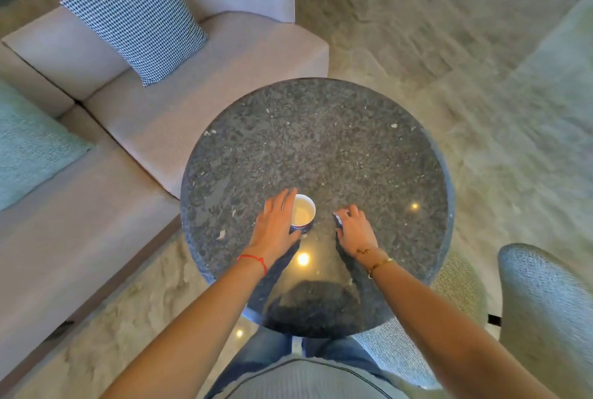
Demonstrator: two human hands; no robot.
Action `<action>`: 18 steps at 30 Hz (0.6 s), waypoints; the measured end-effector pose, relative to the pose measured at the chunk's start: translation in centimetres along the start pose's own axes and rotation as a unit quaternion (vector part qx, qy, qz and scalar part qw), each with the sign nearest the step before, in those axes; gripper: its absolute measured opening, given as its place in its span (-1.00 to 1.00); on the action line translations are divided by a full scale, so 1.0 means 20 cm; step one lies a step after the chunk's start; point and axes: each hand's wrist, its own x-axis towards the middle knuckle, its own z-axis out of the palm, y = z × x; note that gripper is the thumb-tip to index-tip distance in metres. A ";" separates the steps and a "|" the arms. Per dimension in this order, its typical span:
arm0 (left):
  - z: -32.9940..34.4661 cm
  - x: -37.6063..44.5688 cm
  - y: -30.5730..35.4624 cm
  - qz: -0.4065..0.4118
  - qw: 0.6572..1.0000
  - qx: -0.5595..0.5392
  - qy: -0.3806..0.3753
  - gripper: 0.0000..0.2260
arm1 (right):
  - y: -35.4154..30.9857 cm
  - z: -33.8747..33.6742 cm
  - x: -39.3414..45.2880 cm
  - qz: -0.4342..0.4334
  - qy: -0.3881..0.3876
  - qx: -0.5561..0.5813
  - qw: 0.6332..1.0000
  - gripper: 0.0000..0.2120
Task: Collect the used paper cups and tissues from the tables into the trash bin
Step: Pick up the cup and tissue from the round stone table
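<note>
A white paper cup (304, 213) with a dark band at its base stands upright on the round dark stone table (321, 142), near the front. My left hand (276, 225) lies against the cup's left side with straight fingers reaching past its rim; the thumb is hidden. To the right of the cup, my right hand (353, 228) rests on the table with curled fingers that pinch a small white crumpled tissue (337, 216), most of it hidden under the fingers. No trash bin is in view.
A beige sofa (160, 116) with a patterned cushion (134, 13) and a green cushion (29, 145) stands left of the table. A grey upholstered chair (545, 302) is at the lower right. A shaggy rug (449, 45) covers the floor around the table.
</note>
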 end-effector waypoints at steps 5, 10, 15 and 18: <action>0.01 0.02 0.02 -0.005 1.000 -0.001 -0.019 -0.21 | 0.04 0.01 0.03 -0.003 0.001 0.006 1.000 -0.76; 0.02 0.04 0.06 -0.019 0.999 0.025 -0.017 -0.25 | 0.08 -0.01 0.03 0.010 -0.007 0.034 0.999 -0.77; 0.03 0.05 0.09 -0.031 0.999 0.002 -0.006 -0.28 | 0.11 -0.09 0.00 0.010 0.033 0.088 0.996 -0.77; 0.01 0.03 0.11 -0.032 0.999 -0.037 0.016 -0.30 | 0.11 -0.13 -0.05 0.002 0.064 0.116 0.991 -0.76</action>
